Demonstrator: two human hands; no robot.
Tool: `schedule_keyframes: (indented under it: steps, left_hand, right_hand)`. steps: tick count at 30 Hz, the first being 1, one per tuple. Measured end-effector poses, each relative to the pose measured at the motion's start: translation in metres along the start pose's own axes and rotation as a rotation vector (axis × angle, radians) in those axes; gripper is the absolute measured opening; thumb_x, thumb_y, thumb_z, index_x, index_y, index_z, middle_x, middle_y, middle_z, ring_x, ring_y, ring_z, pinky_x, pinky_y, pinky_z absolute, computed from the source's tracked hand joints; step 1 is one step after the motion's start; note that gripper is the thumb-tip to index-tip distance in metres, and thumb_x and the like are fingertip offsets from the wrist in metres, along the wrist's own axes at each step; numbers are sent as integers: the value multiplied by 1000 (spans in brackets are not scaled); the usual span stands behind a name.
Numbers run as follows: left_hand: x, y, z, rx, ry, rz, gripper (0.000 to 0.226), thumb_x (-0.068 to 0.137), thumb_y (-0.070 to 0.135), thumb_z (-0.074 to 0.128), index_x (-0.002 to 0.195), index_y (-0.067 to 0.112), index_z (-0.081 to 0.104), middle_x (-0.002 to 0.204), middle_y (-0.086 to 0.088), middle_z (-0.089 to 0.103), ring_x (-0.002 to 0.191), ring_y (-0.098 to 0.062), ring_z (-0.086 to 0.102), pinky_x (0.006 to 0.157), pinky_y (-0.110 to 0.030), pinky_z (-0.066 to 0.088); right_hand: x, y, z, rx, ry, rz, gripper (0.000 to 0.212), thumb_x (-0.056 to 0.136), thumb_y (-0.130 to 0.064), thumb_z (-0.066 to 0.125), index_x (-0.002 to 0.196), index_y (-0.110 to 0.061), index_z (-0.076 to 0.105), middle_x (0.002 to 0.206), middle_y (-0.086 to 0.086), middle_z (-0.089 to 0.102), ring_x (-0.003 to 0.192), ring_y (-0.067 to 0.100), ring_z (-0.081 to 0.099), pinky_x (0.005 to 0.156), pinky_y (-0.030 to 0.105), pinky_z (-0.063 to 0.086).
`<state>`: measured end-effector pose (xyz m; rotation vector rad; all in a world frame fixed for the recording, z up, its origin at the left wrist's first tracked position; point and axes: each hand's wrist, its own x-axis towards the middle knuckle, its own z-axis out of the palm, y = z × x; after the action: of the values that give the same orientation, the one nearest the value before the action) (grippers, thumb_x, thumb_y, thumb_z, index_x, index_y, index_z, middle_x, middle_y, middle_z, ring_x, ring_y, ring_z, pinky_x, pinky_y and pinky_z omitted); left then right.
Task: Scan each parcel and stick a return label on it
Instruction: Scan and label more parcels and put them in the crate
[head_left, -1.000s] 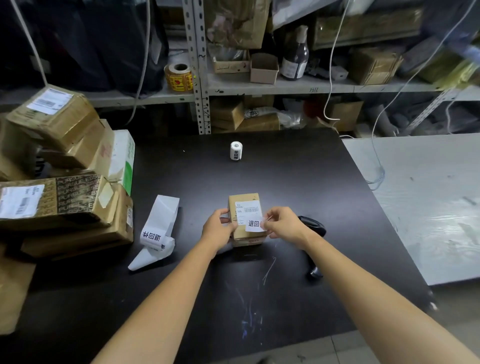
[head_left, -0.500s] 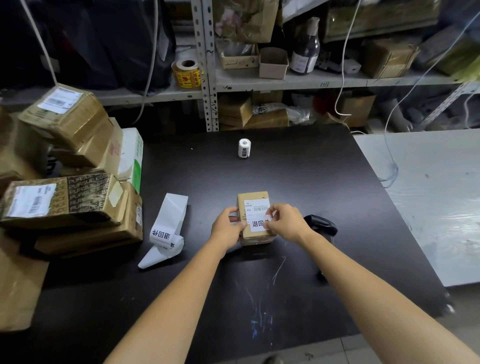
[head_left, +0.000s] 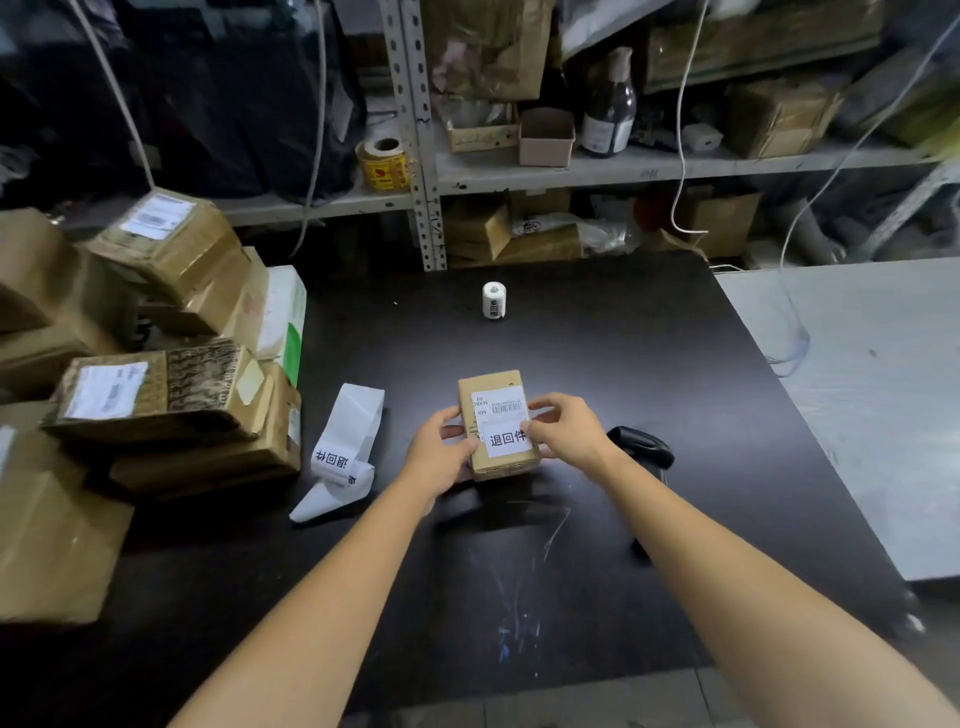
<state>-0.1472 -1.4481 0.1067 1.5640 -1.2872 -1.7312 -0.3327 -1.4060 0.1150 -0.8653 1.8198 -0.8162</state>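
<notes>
Small brown cardboard parcel (head_left: 491, 381): at mid-desk, held between both grips, long side pointing away from me. I cannot tell whether its base touches the black desk (head_left: 623, 364).

White return label with bold black characters (head_left: 508, 439): lies on the parcel's top face, near half, just below the white barcode shipping label (head_left: 501, 405).

Left grip (head_left: 441, 452): fingers curled round the parcel's left side, thumb by the return label's left edge.

Right grip (head_left: 569, 431): fingers curled at the parcel's right side, thumb tip on the return label's right edge.

Black handheld scanner (head_left: 641, 447): on the desk just right of the right grip, not touched.

Strip of white label backing (head_left: 345, 447): lies left of the left grip.

Small white label roll (head_left: 493, 300): upright, beyond the parcel.

Stack of brown taped boxes (head_left: 171, 395): at the desk's left edge.
</notes>
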Motion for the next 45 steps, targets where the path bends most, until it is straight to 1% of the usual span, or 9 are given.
schedule_keyframes:
  steps: [13,17,20,23,26,31,35,39,45]
  left_hand:
    - [-191,72,-142,-158,538,262,53,91,1,62,139,15,46,124,-9,61,112,-27,61,79,-46,58]
    - [-274,55,-210,-222,720,298,52,92,1,60,139,16,45,115,-1,62,100,-18,63,60,-27,58]
    - [-343,20,-264,-220,892,277,53,92,1,61,140,15,45,127,-6,57,108,-22,61,84,-39,58]
    - [-420,-33,-314,-202,1056,241,55,91,6,64,142,19,46,128,-4,50,99,-10,56,75,-21,55]
    - [-501,-93,-362,-144,1190,175,56,91,9,65,142,17,45,136,-6,49,111,-10,45,89,-26,43]
    - [-626,-201,-430,-243,1302,55,56,91,9,65,142,22,46,135,-8,50,106,-16,56,70,-21,52]
    - [-702,-271,-469,-364,1336,-22,55,92,5,62,142,21,46,138,-11,51,115,-27,59,89,-43,56]
    - [-744,-323,-490,-457,1367,-41,49,93,1,60,137,19,49,112,0,60,90,-14,62,58,-25,56]
    - [-766,-405,-517,-571,1411,-153,49,92,0,61,137,16,48,117,-5,62,96,-19,66,72,-36,60]
  right_hand:
    - [-115,-170,95,-104,-367,-525,33,86,-14,69,117,-25,63,95,3,74,91,20,72,75,48,61]
    - [-182,-206,174,-164,-490,-665,36,86,-17,71,121,-22,63,88,-1,72,80,18,72,74,43,62]
    - [-244,-216,246,-234,-583,-800,31,85,-21,72,115,-25,64,86,-2,73,85,19,72,79,40,59]
    - [-313,-212,325,-269,-690,-859,30,85,-24,73,114,-22,66,88,-1,72,85,19,72,80,45,59]
    - [-389,-192,407,-296,-841,-890,34,85,-22,74,118,-18,66,99,7,74,92,23,72,83,50,59]
    - [-515,-140,532,-362,-1009,-881,43,85,-15,72,127,-18,61,89,2,74,78,17,73,73,46,62]
    - [-593,-98,609,-420,-1099,-828,45,85,-13,74,128,-20,60,90,-5,72,77,12,73,70,37,63]
    - [-640,-63,664,-484,-1187,-791,46,86,-13,73,129,-20,59,100,4,73,87,21,73,74,46,62]
    - [-671,-21,739,-627,-1298,-777,44,88,-15,72,129,-22,59,96,1,74,89,21,72,78,45,61]
